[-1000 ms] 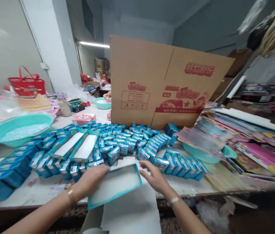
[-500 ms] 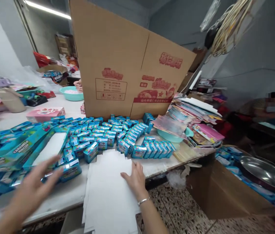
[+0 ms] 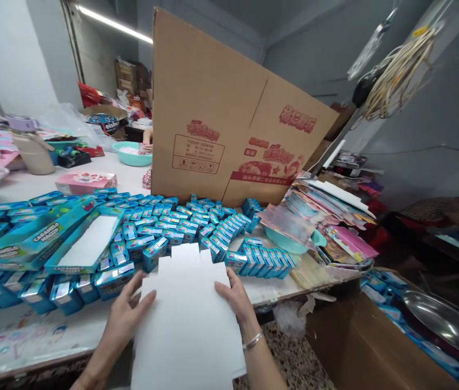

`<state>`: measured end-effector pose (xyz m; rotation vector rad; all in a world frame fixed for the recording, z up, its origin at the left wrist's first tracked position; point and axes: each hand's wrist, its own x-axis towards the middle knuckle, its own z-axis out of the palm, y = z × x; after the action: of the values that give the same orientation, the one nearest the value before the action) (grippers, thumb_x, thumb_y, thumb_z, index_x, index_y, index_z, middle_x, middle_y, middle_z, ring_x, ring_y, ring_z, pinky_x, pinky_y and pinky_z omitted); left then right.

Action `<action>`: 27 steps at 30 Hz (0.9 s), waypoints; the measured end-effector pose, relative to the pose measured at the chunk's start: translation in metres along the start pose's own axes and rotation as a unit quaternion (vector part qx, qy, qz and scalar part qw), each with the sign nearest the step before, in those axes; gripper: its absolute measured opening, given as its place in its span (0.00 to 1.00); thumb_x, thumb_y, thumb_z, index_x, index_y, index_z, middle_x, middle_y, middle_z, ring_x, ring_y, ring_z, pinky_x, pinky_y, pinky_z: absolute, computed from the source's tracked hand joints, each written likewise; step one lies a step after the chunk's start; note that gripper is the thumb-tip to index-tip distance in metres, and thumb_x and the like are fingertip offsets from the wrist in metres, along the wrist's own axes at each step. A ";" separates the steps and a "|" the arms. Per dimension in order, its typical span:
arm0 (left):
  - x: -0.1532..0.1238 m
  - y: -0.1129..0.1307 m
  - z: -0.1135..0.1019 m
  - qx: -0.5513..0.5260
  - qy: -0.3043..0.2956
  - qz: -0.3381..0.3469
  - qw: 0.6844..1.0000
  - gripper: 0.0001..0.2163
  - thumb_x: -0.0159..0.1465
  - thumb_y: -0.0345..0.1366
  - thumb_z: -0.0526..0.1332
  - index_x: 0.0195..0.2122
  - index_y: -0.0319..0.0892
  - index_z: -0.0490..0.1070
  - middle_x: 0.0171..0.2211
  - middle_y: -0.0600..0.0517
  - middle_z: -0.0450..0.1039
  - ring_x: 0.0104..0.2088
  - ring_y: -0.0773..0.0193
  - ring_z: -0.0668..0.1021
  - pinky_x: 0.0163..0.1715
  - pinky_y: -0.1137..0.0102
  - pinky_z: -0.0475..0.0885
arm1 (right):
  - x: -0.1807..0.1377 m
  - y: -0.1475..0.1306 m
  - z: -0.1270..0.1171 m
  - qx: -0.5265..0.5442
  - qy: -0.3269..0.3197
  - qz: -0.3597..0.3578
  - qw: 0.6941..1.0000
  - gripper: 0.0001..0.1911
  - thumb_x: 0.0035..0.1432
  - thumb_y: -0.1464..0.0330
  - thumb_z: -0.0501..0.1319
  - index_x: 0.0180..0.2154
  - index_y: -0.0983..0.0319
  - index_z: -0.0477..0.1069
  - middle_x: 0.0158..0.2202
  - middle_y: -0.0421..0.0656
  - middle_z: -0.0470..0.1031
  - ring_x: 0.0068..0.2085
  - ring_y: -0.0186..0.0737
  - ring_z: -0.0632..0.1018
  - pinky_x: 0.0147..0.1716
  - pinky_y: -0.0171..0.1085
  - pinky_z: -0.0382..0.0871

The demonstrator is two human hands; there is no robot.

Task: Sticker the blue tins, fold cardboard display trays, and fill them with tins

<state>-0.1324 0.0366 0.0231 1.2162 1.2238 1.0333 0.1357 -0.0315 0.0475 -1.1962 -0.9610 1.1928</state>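
A stack of flat white card blanks lies over the table's near edge. My left hand rests on its left side with fingers spread. On the right edge lies my right hand, fingers flat, a bracelet on the wrist. Just behind the blanks, many small blue boxes cover the table. To the left, open blue trays with white insides lie on top of more boxes.
A large brown carton stands upright behind the boxes. Right of it lie stacked printed sheets over a teal basin. A brown box with a metal bowl sits low right. Another person's hand is by a far teal bowl.
The blue tray I held a second ago is gone from my hands. My left hand swung in from the left onto the white blanks; the view turned right.
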 end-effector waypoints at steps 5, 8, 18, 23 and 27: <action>-0.007 0.043 0.005 -0.208 -0.111 -0.156 0.959 0.36 0.55 0.49 0.68 0.63 0.46 0.61 0.46 0.44 0.81 0.40 0.47 0.83 0.35 0.59 0.80 | -0.005 0.009 0.017 0.024 0.021 -0.038 0.999 0.34 0.55 0.56 0.64 0.60 0.58 0.60 0.53 0.47 0.75 0.50 0.50 0.78 0.49 0.47 0.71; -0.001 0.042 0.015 -0.180 -0.095 -0.112 0.973 0.36 0.52 0.49 0.70 0.61 0.42 0.65 0.45 0.44 0.81 0.40 0.48 0.83 0.38 0.61 0.79 | -0.006 0.025 0.026 -0.145 0.108 -0.111 0.977 0.28 0.61 0.62 0.60 0.62 0.60 0.61 0.59 0.49 0.71 0.59 0.50 0.72 0.58 0.47 0.64; 0.025 0.004 0.021 0.147 -0.003 0.047 0.988 0.23 0.57 0.57 0.62 0.35 0.39 0.79 0.32 0.47 0.82 0.34 0.51 0.81 0.29 0.68 0.74 | -0.007 0.033 0.021 -0.447 0.225 -0.206 0.841 0.21 0.63 0.71 0.53 0.58 0.60 0.65 0.52 0.51 0.70 0.55 0.51 0.69 0.56 0.52 0.64; 0.021 0.011 0.022 0.303 0.054 0.096 0.947 0.28 0.60 0.55 0.58 0.52 0.37 0.73 0.47 0.39 0.78 0.45 0.43 0.80 0.45 0.56 0.73 | 0.000 0.026 0.018 -0.281 0.203 -0.214 0.913 0.14 0.62 0.69 0.56 0.50 0.59 0.68 0.47 0.49 0.72 0.50 0.48 0.72 0.53 0.49 0.66; 0.016 0.030 0.014 0.208 0.074 0.196 0.955 0.29 0.55 0.53 0.64 0.53 0.38 0.72 0.57 0.38 0.70 0.59 0.42 0.70 0.61 0.52 0.61 | 0.001 0.016 0.013 0.058 0.161 -0.129 0.977 0.21 0.55 0.65 0.64 0.51 0.57 0.66 0.49 0.45 0.75 0.48 0.45 0.77 0.50 0.44 0.70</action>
<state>-0.1155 0.0544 0.0503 1.7882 1.3955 1.2065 0.1208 -0.0289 0.0338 -1.0927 -0.7626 0.8083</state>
